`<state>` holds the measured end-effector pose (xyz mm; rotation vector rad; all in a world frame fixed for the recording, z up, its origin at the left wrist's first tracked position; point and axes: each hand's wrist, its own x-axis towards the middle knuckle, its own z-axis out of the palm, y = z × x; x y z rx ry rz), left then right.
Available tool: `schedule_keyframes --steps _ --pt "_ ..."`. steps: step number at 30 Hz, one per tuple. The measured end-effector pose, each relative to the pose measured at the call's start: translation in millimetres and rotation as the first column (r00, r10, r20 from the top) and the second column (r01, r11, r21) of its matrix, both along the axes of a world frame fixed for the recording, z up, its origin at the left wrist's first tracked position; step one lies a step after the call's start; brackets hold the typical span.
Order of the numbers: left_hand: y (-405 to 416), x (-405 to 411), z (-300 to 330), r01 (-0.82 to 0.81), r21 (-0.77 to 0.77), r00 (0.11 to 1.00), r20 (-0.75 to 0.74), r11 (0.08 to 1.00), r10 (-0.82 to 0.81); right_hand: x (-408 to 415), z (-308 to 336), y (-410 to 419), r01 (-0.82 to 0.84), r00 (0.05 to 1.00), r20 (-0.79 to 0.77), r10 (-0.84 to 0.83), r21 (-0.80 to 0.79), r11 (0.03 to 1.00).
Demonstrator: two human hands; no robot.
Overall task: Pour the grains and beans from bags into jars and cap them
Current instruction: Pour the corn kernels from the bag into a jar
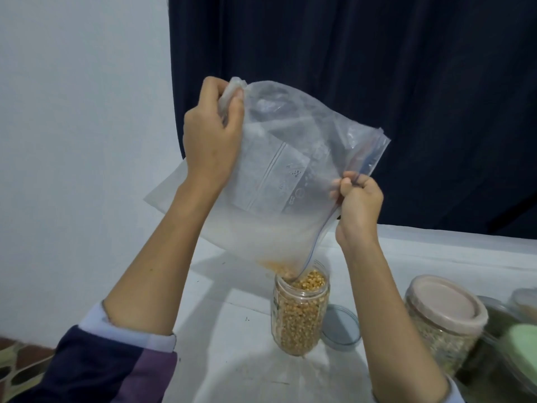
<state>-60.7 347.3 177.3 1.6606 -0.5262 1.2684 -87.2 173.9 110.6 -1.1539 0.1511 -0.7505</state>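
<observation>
The bottom corner of the zip bag (279,170) is being pinched high up by the left hand (212,132), with the fingers curled tight around a bunched fold of plastic. The bag is being held tilted, its lowest corner dipping just inside the mouth of the open jar (300,312), which is standing on the white table (238,321). A last small heap of yellow kernels (279,267) is being funnelled through that corner, and the jar is already filled almost to the rim.

Further right, the zip edge is being gripped by the right hand (359,205), the fingers closed around the seal so that a narrow spout is being formed. The grey lid (341,327) is lying flat on the table, just behind and beside the jar, not yet fitted. At the far right, a capped jar with a pink lid (444,306) and a green-lidded jar (520,344) are being kept close by, the latter blurred.

Overflow is judged the main risk: with so little headroom, kernels could be spilled over the rim if the bag is lifted faster. The spout could also be slipped off the mouth if the right-hand grip is loosened, and the light jar could be tipped by the bag's drag.
</observation>
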Motion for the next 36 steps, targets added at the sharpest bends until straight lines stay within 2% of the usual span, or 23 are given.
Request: schedule_keyframes --steps 12,15,19,29,36 --pt "-6.6 -1.0 4.3 -0.002 0.031 1.0 0.001 1.0 0.002 2.4 -4.1 -2.7 -0.013 1.0 -0.013 0.013 0.017 1.0" --pt "-13.5 -1.3 7.1 -0.006 0.06 1.0 0.002 0.998 0.006 3.1 -3.7 -8.3 0.024 1.0 0.015 -0.025 0.079 0.997" --pt "-26.8 -0.3 13.1 0.014 0.075 1.0 -0.011 0.997 -0.013 3.7 -6.3 -9.9 0.009 1.0 -0.001 -0.009 0.084 0.996" --pt "-52.4 5.5 25.3 0.039 0.142 0.999 0.022 0.989 -0.042 9.8 -12.3 -22.7 0.05 0.997 0.035 -0.062 0.265 0.963" --pt "-60.0 5.5 25.0 0.044 0.17 0.998 0.039 0.984 -0.052 11.8 -15.0 -20.9 0.048 0.998 0.022 -0.056 0.291 0.955"
